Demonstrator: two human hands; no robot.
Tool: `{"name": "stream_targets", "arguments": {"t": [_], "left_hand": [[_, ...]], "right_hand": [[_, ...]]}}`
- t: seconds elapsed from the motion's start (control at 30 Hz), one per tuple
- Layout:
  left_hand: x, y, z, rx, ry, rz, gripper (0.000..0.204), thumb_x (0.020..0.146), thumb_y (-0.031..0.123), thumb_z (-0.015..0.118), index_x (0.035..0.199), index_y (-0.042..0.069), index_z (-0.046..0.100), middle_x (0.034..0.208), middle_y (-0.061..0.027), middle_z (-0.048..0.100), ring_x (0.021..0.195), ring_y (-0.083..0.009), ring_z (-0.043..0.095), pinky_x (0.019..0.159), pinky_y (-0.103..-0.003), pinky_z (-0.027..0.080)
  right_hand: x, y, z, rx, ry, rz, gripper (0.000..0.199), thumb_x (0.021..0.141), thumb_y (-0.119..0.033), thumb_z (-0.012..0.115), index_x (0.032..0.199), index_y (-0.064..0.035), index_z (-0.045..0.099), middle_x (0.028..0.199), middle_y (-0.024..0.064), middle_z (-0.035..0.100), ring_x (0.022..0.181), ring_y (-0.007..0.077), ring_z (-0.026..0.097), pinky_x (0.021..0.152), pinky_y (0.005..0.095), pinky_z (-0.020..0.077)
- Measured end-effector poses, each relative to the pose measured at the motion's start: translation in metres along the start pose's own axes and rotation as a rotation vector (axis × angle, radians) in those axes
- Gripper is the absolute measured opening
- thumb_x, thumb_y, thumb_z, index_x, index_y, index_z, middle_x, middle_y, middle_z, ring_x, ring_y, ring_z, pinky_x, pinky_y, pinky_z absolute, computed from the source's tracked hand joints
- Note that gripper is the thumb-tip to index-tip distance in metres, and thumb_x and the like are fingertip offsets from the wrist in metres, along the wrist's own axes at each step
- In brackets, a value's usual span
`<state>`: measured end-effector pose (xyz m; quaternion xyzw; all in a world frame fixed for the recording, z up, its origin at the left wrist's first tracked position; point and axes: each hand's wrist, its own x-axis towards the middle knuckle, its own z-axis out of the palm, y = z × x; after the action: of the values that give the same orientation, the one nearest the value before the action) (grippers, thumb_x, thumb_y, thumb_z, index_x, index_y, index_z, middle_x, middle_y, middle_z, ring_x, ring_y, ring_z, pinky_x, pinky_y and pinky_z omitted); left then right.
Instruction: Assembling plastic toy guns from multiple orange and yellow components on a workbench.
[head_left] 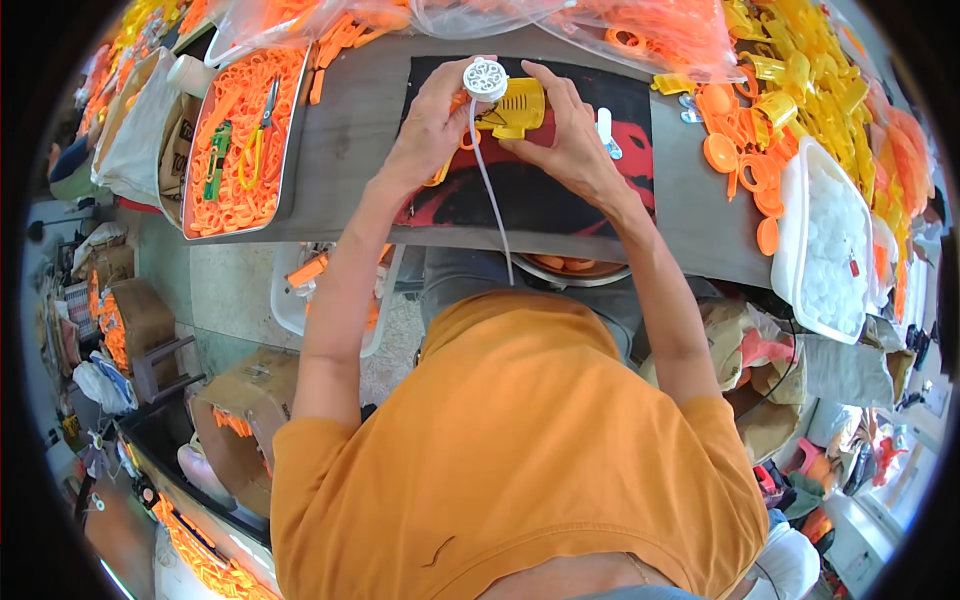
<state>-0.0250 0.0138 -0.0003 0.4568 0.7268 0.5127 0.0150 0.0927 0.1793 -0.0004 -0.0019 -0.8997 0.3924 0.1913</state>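
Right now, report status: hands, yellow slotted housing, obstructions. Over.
Left hand at white patterned disc. Right hand on yellow slotted housing. Thin white strand dangling across mat, possibly in the way.

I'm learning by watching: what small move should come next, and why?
Perhaps line up the white disc with the yellow part: the left hand has the disc at its fingertips, the right hand grips the yellow part, and the two pieces sit close together.
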Motion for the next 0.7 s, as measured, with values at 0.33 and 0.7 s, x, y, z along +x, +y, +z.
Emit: {"name": "stream_targets", "arguments": {"t": [0.33,0.7], "left_hand": [[0.039,0.015,-0.033,0.295,-0.434,0.180,0.039,0.090,0.002,0.055,0.128,0.001,0.049,0.122,-0.0114,0.050,0.117,-0.0293,0.051,0.099,-0.035,0.042],[0.060,0.022,-0.036,0.414,-0.607,0.165,0.039,0.091,0.003,0.054,0.130,0.000,0.047,0.110,-0.0132,0.050,0.105,-0.0304,0.052,0.090,-0.036,0.044]], "right_hand": [[0.013,-0.008,-0.011,0.091,0.052,-0.018,0.076,0.074,-0.022,0.080,0.139,-0.0045,0.044,0.123,0.0158,0.054,0.112,0.0284,0.056,0.098,0.0350,0.0447],[0.020,-0.011,-0.012,0.119,0.020,0.021,0.076,0.074,-0.023,0.080,0.139,-0.0033,0.047,0.126,0.0147,0.055,0.113,0.0274,0.056,0.099,0.0329,0.0434]]}}
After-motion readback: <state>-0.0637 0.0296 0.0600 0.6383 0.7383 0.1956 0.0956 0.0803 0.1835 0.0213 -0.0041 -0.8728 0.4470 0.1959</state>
